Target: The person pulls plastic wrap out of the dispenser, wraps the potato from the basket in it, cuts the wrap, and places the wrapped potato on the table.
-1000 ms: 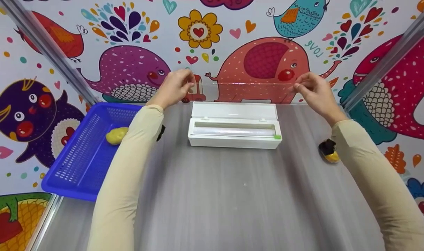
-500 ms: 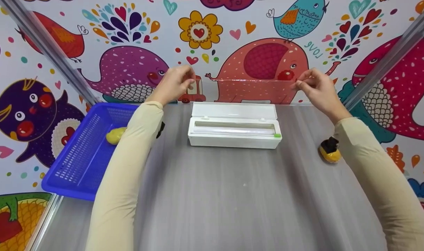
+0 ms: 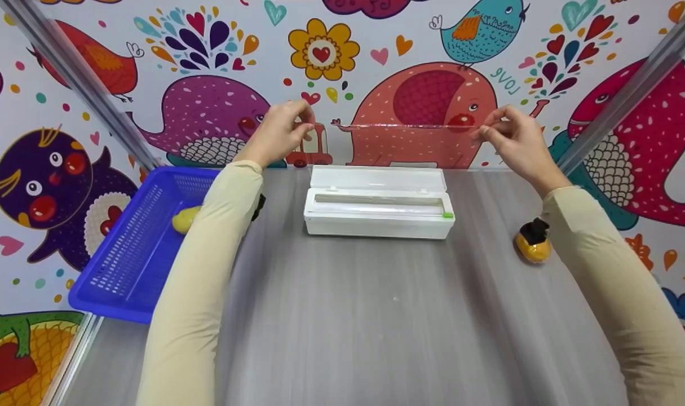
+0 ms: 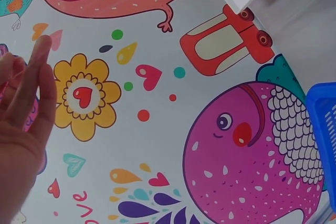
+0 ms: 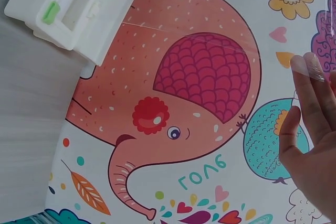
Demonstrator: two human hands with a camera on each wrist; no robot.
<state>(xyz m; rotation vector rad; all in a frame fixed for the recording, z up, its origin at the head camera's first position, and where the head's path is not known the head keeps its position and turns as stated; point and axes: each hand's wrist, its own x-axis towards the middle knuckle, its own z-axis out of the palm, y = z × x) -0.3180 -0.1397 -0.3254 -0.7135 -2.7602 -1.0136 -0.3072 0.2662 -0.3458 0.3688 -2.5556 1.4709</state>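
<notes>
A sheet of clear cling film [image 3: 398,126] stretches between my two raised hands, its upper edge a thin shiny line. My left hand [image 3: 280,131] pinches the film's left end between thumb and fingers. At the right end my right hand [image 3: 516,144] pinches it too; in the right wrist view the film [image 5: 315,71] glints over the fingertips. Below stands a white cling film dispenser [image 3: 379,226], lid raised, with a white roll inside and a green slider [image 3: 447,215] at the right of its front edge.
A blue basket [image 3: 102,304] at left holds a yellowish, potato-like item [image 3: 184,220], partly behind the left sleeve. A shiny yellow rounded item [image 3: 535,252] lies on the grey table [image 3: 376,316] by the right forearm. The patterned wall [image 3: 376,34] rises close behind the dispenser.
Both hands have risen slightly, lifting the film's upper edge higher against the wall. The right hand has also shifted slightly right. The dispenser stays put.
</notes>
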